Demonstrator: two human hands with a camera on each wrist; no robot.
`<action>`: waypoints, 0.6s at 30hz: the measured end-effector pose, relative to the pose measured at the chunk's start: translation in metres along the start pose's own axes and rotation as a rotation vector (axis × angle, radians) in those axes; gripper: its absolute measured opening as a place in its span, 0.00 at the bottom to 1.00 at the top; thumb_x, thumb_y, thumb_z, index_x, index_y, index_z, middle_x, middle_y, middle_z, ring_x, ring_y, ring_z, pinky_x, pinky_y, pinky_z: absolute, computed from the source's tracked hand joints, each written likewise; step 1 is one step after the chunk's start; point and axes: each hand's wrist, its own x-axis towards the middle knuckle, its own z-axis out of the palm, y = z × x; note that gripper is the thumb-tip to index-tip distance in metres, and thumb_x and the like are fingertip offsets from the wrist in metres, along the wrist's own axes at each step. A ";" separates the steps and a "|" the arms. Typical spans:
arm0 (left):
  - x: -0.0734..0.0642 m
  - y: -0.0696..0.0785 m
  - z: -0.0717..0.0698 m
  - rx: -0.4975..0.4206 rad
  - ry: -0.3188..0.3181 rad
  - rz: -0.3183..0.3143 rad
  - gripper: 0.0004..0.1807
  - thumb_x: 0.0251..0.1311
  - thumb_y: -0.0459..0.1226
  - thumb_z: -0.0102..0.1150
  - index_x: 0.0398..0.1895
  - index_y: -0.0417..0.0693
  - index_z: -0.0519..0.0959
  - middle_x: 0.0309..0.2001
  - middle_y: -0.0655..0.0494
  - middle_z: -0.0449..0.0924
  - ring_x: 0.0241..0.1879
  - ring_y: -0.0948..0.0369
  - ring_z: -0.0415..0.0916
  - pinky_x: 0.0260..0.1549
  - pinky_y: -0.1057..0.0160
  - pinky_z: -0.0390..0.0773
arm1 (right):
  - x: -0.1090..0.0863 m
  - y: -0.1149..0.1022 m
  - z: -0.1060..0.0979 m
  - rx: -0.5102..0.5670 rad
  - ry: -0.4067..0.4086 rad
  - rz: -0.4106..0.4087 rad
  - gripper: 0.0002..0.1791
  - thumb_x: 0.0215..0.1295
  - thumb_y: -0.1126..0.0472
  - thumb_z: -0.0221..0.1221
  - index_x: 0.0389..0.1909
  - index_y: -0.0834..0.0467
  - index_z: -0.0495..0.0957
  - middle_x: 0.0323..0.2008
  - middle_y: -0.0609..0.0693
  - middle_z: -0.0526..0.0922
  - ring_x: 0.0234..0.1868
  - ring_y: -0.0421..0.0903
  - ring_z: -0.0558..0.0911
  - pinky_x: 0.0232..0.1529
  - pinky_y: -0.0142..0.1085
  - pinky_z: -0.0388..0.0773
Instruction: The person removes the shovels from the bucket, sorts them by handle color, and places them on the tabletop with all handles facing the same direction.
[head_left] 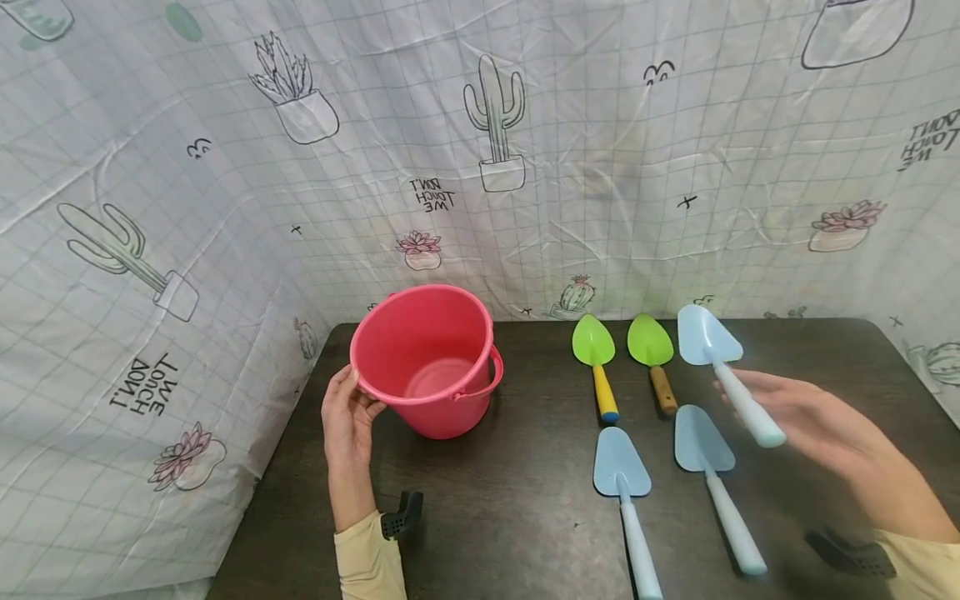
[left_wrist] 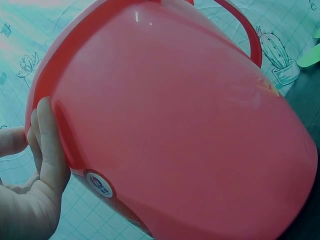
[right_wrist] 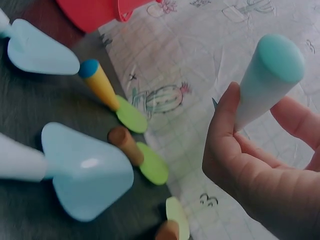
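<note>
My left hand [head_left: 349,421] grips the rim of a red plastic bucket [head_left: 442,412] at the table's back left; the bucket tilts and its inside shows bare. In the left wrist view, fingers [left_wrist: 50,145] press under the rim beside a round white sticker. My right hand [head_left: 825,421] pinches a light-blue trowel [head_left: 746,404] by its white handle, raised over the table with the blade pointing away. Closest below it lies a second blue trowel [head_left: 723,500]. A third blue trowel [head_left: 626,500] lies further left, handle towards me.
Behind these lie a green trowel with a yellow handle [head_left: 602,383] and one with a wooden handle [head_left: 660,379]. Another wooden-handled green trowel [right_wrist: 175,215] shows in the right wrist view. A cactus-print cloth [head_left: 600,167] hangs behind the dark table [head_left: 517,517].
</note>
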 end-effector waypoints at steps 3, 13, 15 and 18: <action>0.000 0.001 0.000 0.006 0.003 -0.003 0.16 0.78 0.31 0.50 0.62 0.32 0.69 0.38 0.48 0.81 0.27 0.61 0.79 0.24 0.66 0.86 | -0.008 0.002 -0.005 -0.008 0.000 -0.009 0.38 0.77 0.74 0.16 0.74 0.62 0.68 0.72 0.58 0.72 0.72 0.49 0.71 0.72 0.42 0.68; 0.001 0.001 -0.003 0.012 0.017 -0.015 0.13 0.78 0.31 0.50 0.59 0.34 0.70 0.41 0.47 0.81 0.28 0.60 0.80 0.23 0.66 0.85 | -0.034 0.009 -0.014 0.018 -0.009 -0.020 0.38 0.77 0.74 0.14 0.76 0.63 0.65 0.75 0.58 0.68 0.75 0.49 0.67 0.75 0.43 0.64; 0.001 0.001 -0.002 0.014 0.019 -0.016 0.13 0.78 0.31 0.50 0.59 0.34 0.70 0.40 0.47 0.81 0.28 0.60 0.80 0.23 0.66 0.85 | -0.040 0.010 -0.016 0.026 -0.004 -0.017 0.38 0.77 0.74 0.14 0.76 0.62 0.65 0.75 0.58 0.68 0.75 0.49 0.67 0.75 0.43 0.64; 0.001 0.001 -0.002 0.015 0.018 -0.016 0.14 0.78 0.31 0.50 0.60 0.33 0.69 0.41 0.47 0.81 0.28 0.60 0.81 0.23 0.66 0.85 | -0.050 0.012 -0.018 0.047 0.007 -0.020 0.39 0.77 0.73 0.13 0.76 0.62 0.65 0.75 0.58 0.68 0.75 0.50 0.67 0.75 0.44 0.64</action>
